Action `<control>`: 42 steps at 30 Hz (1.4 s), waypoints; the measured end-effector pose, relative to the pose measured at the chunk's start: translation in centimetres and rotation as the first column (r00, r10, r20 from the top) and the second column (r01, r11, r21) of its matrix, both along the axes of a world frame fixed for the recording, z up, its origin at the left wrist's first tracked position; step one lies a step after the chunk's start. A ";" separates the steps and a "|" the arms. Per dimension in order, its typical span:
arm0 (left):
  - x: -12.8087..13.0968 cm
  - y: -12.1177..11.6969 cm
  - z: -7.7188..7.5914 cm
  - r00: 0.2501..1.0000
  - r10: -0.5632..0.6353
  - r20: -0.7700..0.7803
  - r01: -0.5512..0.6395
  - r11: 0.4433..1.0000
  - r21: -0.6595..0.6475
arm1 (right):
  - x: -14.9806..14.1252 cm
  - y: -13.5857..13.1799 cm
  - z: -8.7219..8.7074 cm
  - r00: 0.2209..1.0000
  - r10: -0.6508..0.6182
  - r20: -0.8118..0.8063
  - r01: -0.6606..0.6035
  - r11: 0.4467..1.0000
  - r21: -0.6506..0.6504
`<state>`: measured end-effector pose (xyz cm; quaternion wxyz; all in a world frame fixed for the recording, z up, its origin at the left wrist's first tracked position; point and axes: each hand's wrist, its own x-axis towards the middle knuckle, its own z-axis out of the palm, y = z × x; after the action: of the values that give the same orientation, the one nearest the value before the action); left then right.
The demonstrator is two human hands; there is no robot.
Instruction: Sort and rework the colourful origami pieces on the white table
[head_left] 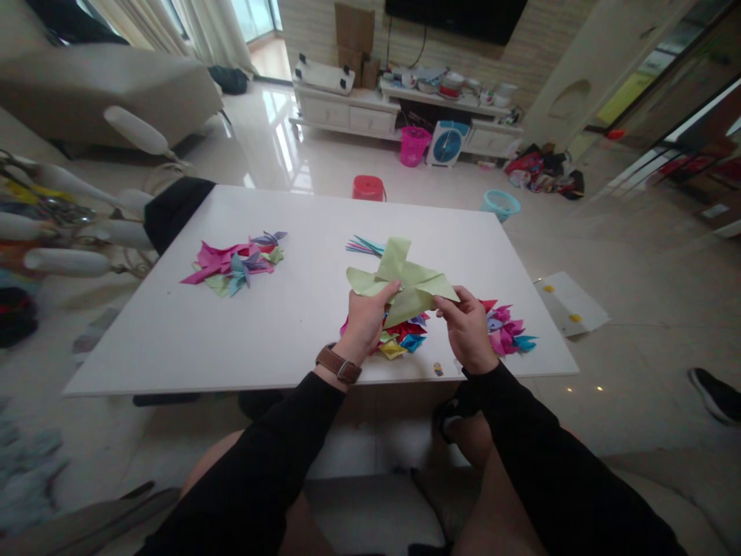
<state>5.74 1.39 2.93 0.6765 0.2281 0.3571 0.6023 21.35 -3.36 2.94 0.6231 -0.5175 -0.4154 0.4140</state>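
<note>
A pale-green, 4-armed folded-paper shape (412, 276) is held above the white rectangular table (289, 324), its longer span roughly along the near edge. From that edge's side, the left hand (368, 318) pinches nearer its centre; the right hand (468, 328) pinches its right tip.

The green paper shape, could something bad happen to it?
Maybe. The green paper shape could crease or tear if the left hand and right hand pull apart, since both hold it. If lowered, it might also squash the colourful folded papers close by.
</note>
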 end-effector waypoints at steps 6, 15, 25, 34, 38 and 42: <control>-1.2 0.8 -0.7 0.964 -0.080 -0.255 0.097 0.994 0.053 | 1.0 0.3 1.0 0.992 -0.052 -0.119 0.049 0.998 -0.029; -2.1 -0.1 0.6 0.814 -0.383 -0.437 0.420 0.907 -0.011 | 2.9 0.5 1.6 0.928 0.200 -0.313 -0.296 0.908 -0.298; -2.0 -0.5 0.5 0.709 -0.429 -0.560 0.518 0.855 0.001 | 2.7 1.3 0.6 0.996 -0.075 -0.036 0.073 0.995 -0.064; -1.7 -0.6 0.4 0.732 -0.417 -0.539 0.499 0.866 0.008 | 2.8 0.0 1.3 0.753 -0.290 0.591 0.226 0.957 0.182; -1.6 -0.7 0.5 0.728 -0.439 -0.526 0.513 0.858 -0.006 | 3.1 -0.3 1.6 0.603 -0.329 0.727 0.166 0.943 0.289; -1.8 -0.7 0.5 0.736 -0.420 -0.531 0.491 0.871 -0.009 | 3.9 0.1 1.6 0.579 -0.399 0.711 0.194 0.915 0.355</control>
<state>3.98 0.68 3.45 0.6655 0.5058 0.4177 0.3561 25.26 -3.28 4.58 0.5030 -0.6276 -0.5942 -0.0109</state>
